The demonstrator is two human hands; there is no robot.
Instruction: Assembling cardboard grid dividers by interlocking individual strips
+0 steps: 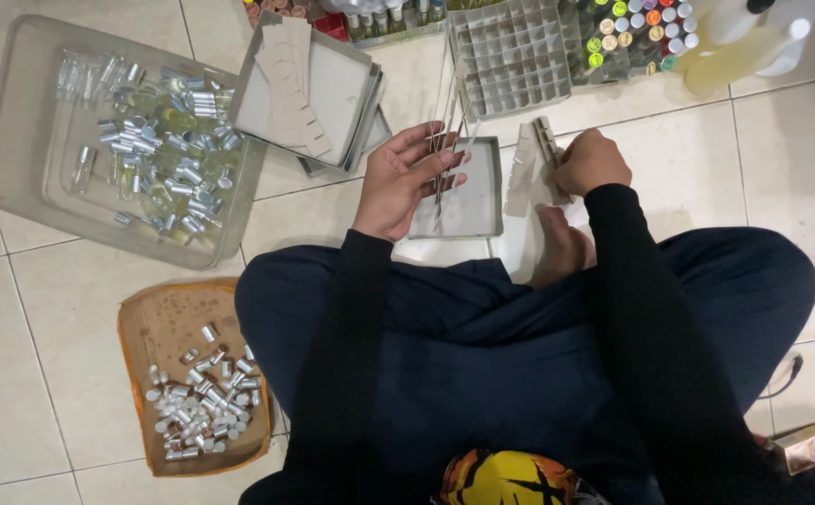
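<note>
While spread wide, left hand [398,182] fingers [431,140] lie palm up under a fan of thin cardboard strips [447,150], thumb pressing across them: grasping loosely, not clenched. Strips held above a shallow grey lid [478,206] resting on the tiled floor [62,374]. Right hand [592,161] curled into a near fist, fingers clenched on the edge of a folded cardboard divider piece [534,164], just beside the lid. Black sleeves on both arms, dark blue trousers, legs crossed, a bare foot [562,248] just below the right hand.

Farther out: an open grey box [333,93] with a stack of notched cardboard strips [293,84] lying in it, up left of the hands. Ahead, a cardboard grid divider [515,56], empty cells on its left, coloured-capped vials [636,33] filling the right. Far left, a clear plastic tray [15,178] heaped with small glass spray bottles [160,150]. Lower left, a brown cardboard tray [136,327] holding loose silver caps [204,407]. Top right, pale yellow plastic bottles [735,47].
</note>
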